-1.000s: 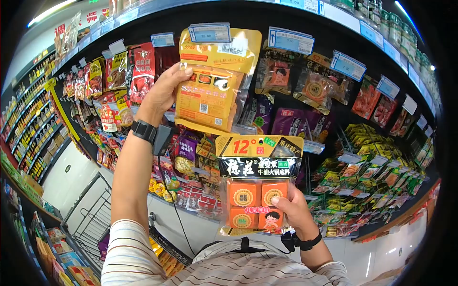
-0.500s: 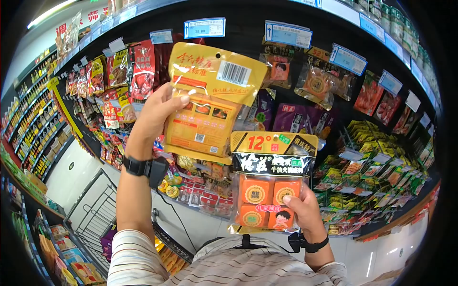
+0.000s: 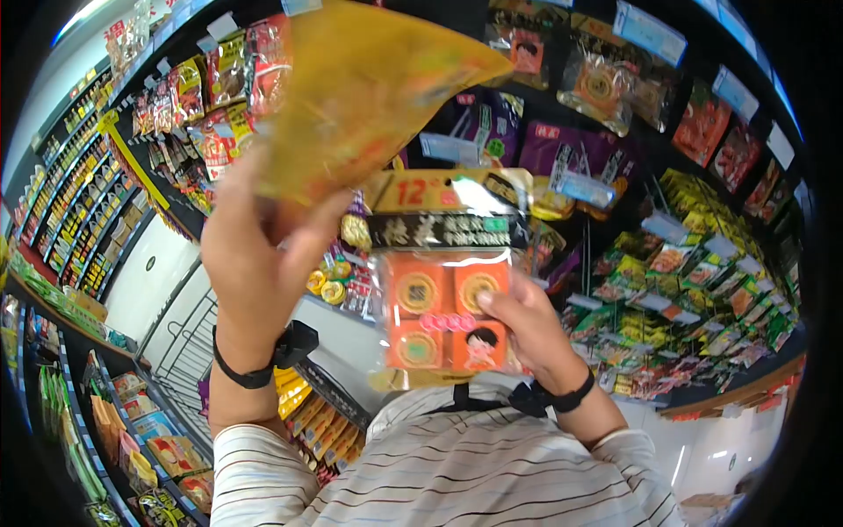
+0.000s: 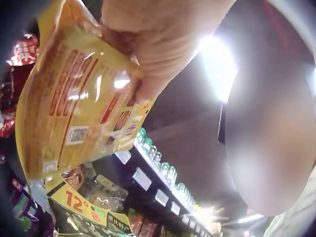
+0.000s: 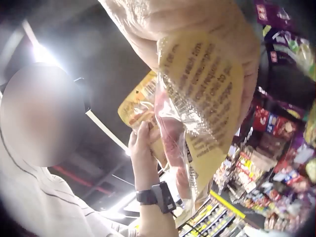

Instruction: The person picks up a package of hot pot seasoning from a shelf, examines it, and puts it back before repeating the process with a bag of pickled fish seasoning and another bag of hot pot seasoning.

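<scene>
My left hand [image 3: 255, 255] grips a yellow pouch [image 3: 369, 97] by its left lower part, and the pouch is tilted and blurred in the head view. In the left wrist view the thumb of the left hand [image 4: 153, 74] presses on the pouch [image 4: 74, 103], whose back has red print and a square code. My right hand [image 3: 536, 329] pinches a packet of hotpot base [image 3: 417, 294] at its right side, thumb in front. That packet is upright, marked 12°, with a clear window over several orange blocks. The right wrist view shows its printed back [image 5: 207, 98].
A store rack with hanging seasoning packets [image 3: 702, 272] stands right ahead, price tags [image 3: 650, 31] along it. Purple packets [image 3: 571, 158] hang behind the hotpot base. A wire cart [image 3: 180, 342] is at lower left, near a low shelf of goods [image 3: 158, 430].
The yellow pouch has swung from facing me squarely to a steep tilt, and the left hand has turned and come closer. The hotpot base packet has moved up and slightly left.
</scene>
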The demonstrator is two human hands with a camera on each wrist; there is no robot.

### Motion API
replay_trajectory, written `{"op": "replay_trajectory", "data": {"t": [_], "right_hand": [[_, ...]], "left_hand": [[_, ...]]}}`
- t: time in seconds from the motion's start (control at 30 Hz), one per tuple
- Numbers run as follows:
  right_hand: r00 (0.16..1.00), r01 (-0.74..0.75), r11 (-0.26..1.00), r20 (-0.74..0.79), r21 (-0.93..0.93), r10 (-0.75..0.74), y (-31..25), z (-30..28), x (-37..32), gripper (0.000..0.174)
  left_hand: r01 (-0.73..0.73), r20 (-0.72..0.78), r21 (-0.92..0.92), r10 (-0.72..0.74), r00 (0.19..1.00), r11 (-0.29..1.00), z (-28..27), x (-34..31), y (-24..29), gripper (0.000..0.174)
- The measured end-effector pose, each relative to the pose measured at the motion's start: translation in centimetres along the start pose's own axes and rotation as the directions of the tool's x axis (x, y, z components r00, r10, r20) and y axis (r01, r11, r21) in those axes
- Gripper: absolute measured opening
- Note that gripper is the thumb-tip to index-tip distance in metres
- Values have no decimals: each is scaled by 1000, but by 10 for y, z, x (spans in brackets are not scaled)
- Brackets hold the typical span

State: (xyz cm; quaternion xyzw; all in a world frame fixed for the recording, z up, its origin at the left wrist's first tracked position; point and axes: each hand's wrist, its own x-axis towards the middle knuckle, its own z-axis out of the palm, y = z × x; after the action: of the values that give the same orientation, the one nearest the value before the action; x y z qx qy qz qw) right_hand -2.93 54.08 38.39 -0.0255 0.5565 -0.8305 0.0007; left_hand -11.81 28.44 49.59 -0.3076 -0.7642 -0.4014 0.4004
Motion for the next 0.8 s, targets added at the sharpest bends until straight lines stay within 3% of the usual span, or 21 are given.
{"op": "replay_trajectory", "data": {"t": [0.07, 0.1, 0.13, 0.17, 0.2, 0.23, 0.3, 0.37, 0.5, 0.6, 0.67, 0.7, 0.8], "right_hand": [[999, -25, 995, 43, 101, 21, 9, 7, 3, 50], [996, -59, 987, 73, 149, 49, 19, 1, 7, 47], [985, -172, 984, 2, 41, 172, 28, -4, 4, 42], [994, -101, 976, 49, 195, 93, 30, -2, 0, 40], [997, -33, 938, 83, 346, 4, 31, 4, -2, 39], [980, 109, 934, 121, 341, -159, 34, 7, 2, 39], [951, -37, 809, 269, 587, -151, 34, 1, -4, 39], [935, -191, 699, 345, 689, -85, 36, -4, -13, 39], [924, -338, 631, 374, 698, 81, 45, -24, -29, 39], [906, -392, 532, 415, 750, 83, 64, -48, -30, 39], [903, -427, 469, 389, 773, 181, 75, -59, -32, 39], [904, -417, 481, 405, 771, 136, 67, -59, -37, 41], [843, -537, 295, 518, 790, 147, 65, -66, -38, 44]], "left_hand": [[-381, 46, 79, 379, 924, 921, 13, -13, 5, 58], [-499, 80, 97, 493, 866, 861, 20, -21, 8, 59], [-615, 93, 120, 608, 788, 779, 27, -28, 13, 59], [-660, 173, 125, 639, 750, 741, 27, -36, 20, 50], [-674, 164, 137, 654, 738, 726, 35, -48, 21, 43], [-664, 234, 114, 630, 741, 739, 37, -57, 28, 48], [-664, 364, 97, 595, 717, 742, 35, -73, 39, 52], [-684, 478, 98, 569, 669, 722, 34, -83, 47, 47], [-714, 586, 108, 536, 608, 691, 39, -98, 61, 48], [-586, 735, 2, 396, 551, 810, 35, -94, 85, 58], [-504, 808, -117, 377, 453, 856, 30, -79, 95, 64], [-457, 839, -168, 370, 399, 873, 29, -73, 95, 68], [-447, 806, -140, 364, 467, 884, 42, -53, 78, 73]]}}
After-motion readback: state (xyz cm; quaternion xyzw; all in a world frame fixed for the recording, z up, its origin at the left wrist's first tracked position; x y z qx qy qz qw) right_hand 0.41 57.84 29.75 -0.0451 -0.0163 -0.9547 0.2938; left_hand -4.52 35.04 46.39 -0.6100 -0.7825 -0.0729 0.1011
